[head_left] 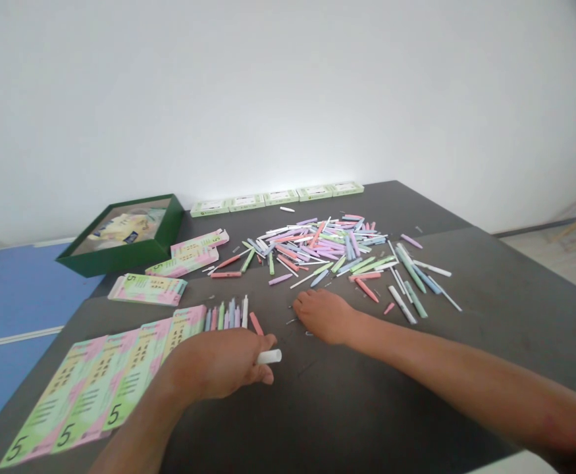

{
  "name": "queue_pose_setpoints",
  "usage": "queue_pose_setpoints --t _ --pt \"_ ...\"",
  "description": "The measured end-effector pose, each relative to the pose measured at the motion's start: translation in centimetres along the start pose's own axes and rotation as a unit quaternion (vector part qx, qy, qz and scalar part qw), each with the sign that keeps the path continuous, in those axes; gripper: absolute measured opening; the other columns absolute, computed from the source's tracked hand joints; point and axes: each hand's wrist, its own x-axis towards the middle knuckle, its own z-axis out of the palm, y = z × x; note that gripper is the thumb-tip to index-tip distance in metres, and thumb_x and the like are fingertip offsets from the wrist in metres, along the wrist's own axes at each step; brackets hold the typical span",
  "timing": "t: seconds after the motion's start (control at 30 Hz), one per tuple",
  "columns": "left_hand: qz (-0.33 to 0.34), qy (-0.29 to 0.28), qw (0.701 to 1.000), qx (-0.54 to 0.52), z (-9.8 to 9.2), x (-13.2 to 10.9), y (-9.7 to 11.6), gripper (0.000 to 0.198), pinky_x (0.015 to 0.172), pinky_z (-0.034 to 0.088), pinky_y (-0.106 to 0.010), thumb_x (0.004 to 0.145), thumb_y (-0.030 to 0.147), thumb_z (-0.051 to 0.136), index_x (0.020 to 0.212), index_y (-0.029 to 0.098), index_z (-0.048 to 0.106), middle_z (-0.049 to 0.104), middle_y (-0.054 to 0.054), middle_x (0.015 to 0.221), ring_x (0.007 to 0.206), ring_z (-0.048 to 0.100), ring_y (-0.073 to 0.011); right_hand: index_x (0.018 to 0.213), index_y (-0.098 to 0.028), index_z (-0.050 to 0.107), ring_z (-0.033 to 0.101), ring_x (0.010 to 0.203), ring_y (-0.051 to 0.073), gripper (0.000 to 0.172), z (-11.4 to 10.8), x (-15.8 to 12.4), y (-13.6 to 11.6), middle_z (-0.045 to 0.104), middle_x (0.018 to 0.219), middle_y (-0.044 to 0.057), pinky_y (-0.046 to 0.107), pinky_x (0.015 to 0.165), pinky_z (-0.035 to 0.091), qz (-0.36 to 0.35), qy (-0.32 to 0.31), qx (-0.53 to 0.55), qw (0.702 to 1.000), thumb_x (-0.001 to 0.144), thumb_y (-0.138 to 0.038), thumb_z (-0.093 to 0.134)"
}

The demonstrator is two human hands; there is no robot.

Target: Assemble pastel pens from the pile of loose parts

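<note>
A white, plastic-looking cylindrical tube [270, 356] is pinched by the left hand [218, 362], its end left clear. Beyond it, slim pastel pens [232, 313] are lined up, seemingly for separation from the loose multicoloured pen-part pile [334, 245] beyond the curled right hand [323, 316], whose grip cannot be told.

On the surface [317, 421], a row of cartons [281, 198] lined the far edge behind a heap of pen parts [327, 245], a box [124, 258] holding packets [127, 225] sat far left, and some pens [226, 316] lay between the overlapping packs [85, 388] at near left and the right hand [324, 316].
</note>
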Motion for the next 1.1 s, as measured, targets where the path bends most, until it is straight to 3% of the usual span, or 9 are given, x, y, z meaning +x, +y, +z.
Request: queue_pose_setpoints --t 0.17,0.4,0.53,0.63,0.8,1.0,1.1 --pt "-0.013 0.001 1.0 0.007 -0.1 0.1 0.1 0.044 0.07 0.048 -0.032 0.082 0.039 0.05 0.123 0.022 0.055 0.07 -0.009 0.1 0.09 0.065 -0.0278 0.095 -0.012 0.059 0.062 0.08 0.023 0.017 0.5 0.9 0.1 0.063 0.089 0.013 0.032 0.066 0.047 -0.007 -0.001 -0.01 1.0 0.082 -0.018 0.05" --pt "-0.005 0.002 1.0 -0.013 -0.2 -0.1 0.1 0.043 0.065 0.046 -0.03 0.081 0.036 0.049 0.122 0.023 0.056 0.071 -0.006 0.092 0.084 0.066 -0.0261 0.094 -0.013 0.058 0.061 0.078 0.022 0.019 0.7 1.1 0.7 0.063 0.09 0.01 0.029 0.062 0.044 0.026 0.035 0.042 0.998 0.081 -0.025 0.053" --pt "-0.01 0.009 1.0 -0.021 0.0 -0.2 0.0 0.044 0.068 0.047 -0.031 0.081 0.035 0.05 0.122 0.024 0.056 0.071 -0.006 0.097 0.089 0.065 -0.0266 0.087 -0.016 0.057 0.058 0.074 0.018 0.011 -0.4 0.7 1.6 0.062 0.086 0.007 0.026 0.059 0.038 0.074 0.08 0.13 0.986 0.079 -0.021 0.051" --pt "-0.022 0.011 0.999 -0.023 0.2 -0.2 -0.1 0.046 0.068 0.047 -0.033 0.08 0.034 0.051 0.125 0.027 0.054 0.07 -0.006 0.1 0.092 0.064 -0.0281 0.079 -0.017 0.053 0.051 0.068 0.013 0.005 -1.2 0.2 2.4 0.058 0.078 0.002 0.023 0.058 0.033 0.096 0.149 0.242 0.954 0.075 -0.016 0.052" --pt "-0.025 0.023 0.999 -0.024 0.6 0.0 -0.4 0.047 0.075 0.047 -0.039 0.08 0.038 0.052 0.126 0.028 0.054 0.069 -0.008 0.105 0.095 0.063 -0.0309 0.073 -0.018 0.048 0.042 0.055 0.009 0.006 -1.1 -0.7 3.3 0.049 0.063 -0.004 0.02 0.051 0.029 0.092 0.227 0.464 0.851 0.073 -0.012 0.05" --pt "-0.036 0.029 0.998 -0.032 1.2 0.1 -0.8 0.051 0.078 0.046 -0.04 0.078 0.036 0.055 0.128 0.031 0.052 0.068 -0.007 0.109 0.096 0.063 -0.0313 0.076 -0.019 0.043 0.057 0.063 0.014 0.011 0.2 -1.4 2.9 0.059 0.066 -0.001 0.027 0.062 0.043 0.019 0.262 0.724 0.638 0.082 -0.025 0.05" --pt "-0.045 0.029 0.998 -0.034 1.3 0.1 -0.7 0.052 0.078 0.047 -0.039 0.077 0.036 0.055 0.129 0.03 0.053 0.068 -0.007 0.109 0.095 0.063 -0.0307 0.079 -0.02 0.041 0.056 0.053 0.012 0.013 0.9 -1.4 2.6 0.057 0.064 -0.003 0.024 0.054 0.041 -0.005 0.277 0.772 0.572 0.085 -0.028 0.05"
